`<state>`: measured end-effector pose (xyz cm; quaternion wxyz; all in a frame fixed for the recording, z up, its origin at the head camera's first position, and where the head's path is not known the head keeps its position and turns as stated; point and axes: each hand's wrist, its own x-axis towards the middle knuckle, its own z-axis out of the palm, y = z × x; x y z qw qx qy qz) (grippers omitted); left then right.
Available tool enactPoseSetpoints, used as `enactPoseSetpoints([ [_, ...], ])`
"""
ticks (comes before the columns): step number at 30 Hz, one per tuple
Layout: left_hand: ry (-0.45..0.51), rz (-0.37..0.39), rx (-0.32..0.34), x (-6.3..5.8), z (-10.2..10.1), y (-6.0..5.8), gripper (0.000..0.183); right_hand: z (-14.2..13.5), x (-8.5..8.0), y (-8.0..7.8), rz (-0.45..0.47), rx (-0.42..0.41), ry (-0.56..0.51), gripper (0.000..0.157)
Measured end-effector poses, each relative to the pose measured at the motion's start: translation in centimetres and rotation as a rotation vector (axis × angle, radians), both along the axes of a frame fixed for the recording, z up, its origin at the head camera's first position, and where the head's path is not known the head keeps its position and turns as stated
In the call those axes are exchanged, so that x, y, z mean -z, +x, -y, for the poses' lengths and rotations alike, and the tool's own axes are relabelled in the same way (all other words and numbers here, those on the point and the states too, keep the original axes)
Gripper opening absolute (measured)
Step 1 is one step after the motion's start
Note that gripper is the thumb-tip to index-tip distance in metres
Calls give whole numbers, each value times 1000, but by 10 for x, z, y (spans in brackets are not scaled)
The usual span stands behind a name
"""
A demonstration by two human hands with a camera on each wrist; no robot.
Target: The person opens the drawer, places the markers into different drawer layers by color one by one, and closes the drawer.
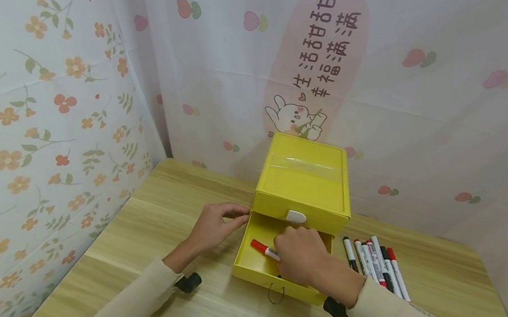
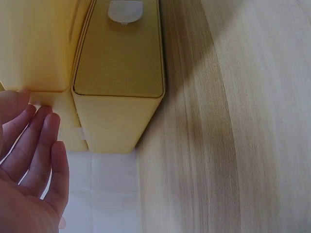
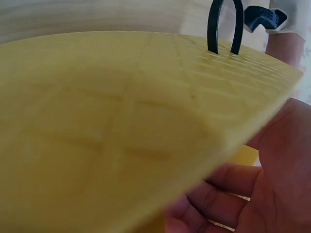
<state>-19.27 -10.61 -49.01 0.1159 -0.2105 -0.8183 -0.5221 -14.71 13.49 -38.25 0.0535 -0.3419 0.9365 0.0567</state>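
Note:
A yellow box [image 1: 310, 173] with a pulled-out lower drawer [image 1: 250, 274] stands on the table. My right hand [image 1: 301, 254] reaches down into the drawer, fingers curled over a red-capped marker [image 1: 260, 246] whose cap end sticks out to the left. In the right wrist view the drawer's front wall [image 3: 112, 121] hides most of the fingertips [image 3: 182, 211]. Beside the drawer's left wall is my left hand [image 1: 218, 225], its fingers [image 2: 50, 128] nearly straight and the thumb at the drawer's edge in the left wrist view.
Several markers [image 1: 376, 266] with red and black caps lie on the wooden table [image 1: 166, 211] to the right of the box. A dark loop [image 1: 276, 293] hangs on the drawer front, and a white tab [image 1: 296, 217] sits on the upper front. Patterned cloth [image 1: 225, 87] hangs behind.

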Motion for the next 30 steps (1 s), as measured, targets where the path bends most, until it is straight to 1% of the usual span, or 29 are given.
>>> enactPoseSetpoints([
  [10, 2, 2, -3, -1, -1, 0, 16, 8, 2, -4, 94, 65, -12, 39],
  [16, 8, -2, -4, -1, -1, 1, 16, 11, 6, -2, 102, 70, -8, 41],
  [20, 8, 6, -11, -1, -1, 2, 15, 11, 4, -2, 100, 67, -1, 43],
  [26, 22, -1, -15, -1, -2, 2, 14, 6, -6, -2, 119, 56, -76, 51],
  [30, 22, -8, -17, -1, -2, 2, 14, 0, -11, -2, 144, 65, -131, 49],
])
